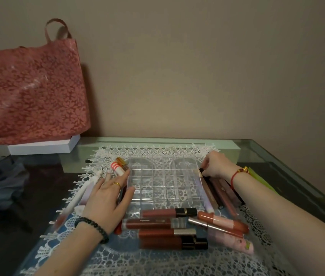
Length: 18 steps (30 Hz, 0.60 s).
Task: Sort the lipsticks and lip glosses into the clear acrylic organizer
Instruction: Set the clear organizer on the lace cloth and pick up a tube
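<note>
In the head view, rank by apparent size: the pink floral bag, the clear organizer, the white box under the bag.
1. Pink floral bag, clearly largest.
2. Clear organizer.
3. White box, though the bag hides part of it and it sits farther back, so its rank is unsure.

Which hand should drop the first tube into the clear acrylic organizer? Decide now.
Right. The right hand already pinches the dark-capped tube beside the clear acrylic organizer, whose compartments look empty. The left hand lies flat against its opposite wall, steadying it.

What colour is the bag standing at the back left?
Pinkish red with a floral pattern; the bag shows in the head view.
</note>
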Each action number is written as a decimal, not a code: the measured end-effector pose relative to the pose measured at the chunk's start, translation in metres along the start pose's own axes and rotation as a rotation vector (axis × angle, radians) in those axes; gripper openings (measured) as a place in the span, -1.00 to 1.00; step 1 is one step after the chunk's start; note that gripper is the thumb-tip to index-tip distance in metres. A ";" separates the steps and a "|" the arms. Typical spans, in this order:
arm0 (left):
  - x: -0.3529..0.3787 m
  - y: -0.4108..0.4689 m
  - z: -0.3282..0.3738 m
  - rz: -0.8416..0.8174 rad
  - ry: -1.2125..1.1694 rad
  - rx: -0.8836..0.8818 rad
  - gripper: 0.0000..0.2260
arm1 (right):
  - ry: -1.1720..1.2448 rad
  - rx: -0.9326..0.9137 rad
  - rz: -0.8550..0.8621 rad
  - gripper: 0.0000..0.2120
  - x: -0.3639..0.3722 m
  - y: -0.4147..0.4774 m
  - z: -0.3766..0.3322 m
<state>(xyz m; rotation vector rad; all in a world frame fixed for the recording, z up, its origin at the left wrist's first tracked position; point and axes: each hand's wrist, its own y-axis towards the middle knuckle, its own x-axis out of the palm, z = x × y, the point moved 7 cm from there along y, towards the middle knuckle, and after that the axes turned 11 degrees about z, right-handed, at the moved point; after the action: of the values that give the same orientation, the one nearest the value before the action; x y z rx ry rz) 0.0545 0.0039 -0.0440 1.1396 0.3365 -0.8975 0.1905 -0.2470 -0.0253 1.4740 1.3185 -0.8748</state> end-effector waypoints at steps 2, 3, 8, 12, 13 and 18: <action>-0.001 0.000 0.001 0.011 0.002 0.006 -0.54 | -0.044 0.010 -0.029 -0.81 0.000 0.000 -0.001; -0.001 0.000 0.000 0.015 0.000 0.009 -0.54 | -0.066 0.014 -0.044 -0.77 0.000 0.000 -0.001; -0.001 -0.001 -0.001 0.020 -0.011 0.006 -0.55 | -0.091 0.055 -0.083 -0.65 0.001 -0.002 0.002; 0.001 -0.001 -0.003 0.010 -0.015 0.005 -0.56 | 0.073 0.126 -0.051 -0.75 -0.001 -0.006 0.010; 0.001 -0.001 -0.003 0.010 -0.011 0.006 -0.55 | 0.131 0.145 -0.028 -0.81 -0.003 -0.007 0.012; -0.001 -0.002 0.000 0.009 0.023 0.007 -0.54 | 0.520 0.276 0.046 -0.68 -0.020 -0.015 0.026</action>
<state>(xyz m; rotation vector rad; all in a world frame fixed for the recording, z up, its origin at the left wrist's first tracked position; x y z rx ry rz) 0.0524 0.0045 -0.0450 1.1576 0.3473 -0.8786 0.1746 -0.2780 -0.0170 2.0355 1.5701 -0.6850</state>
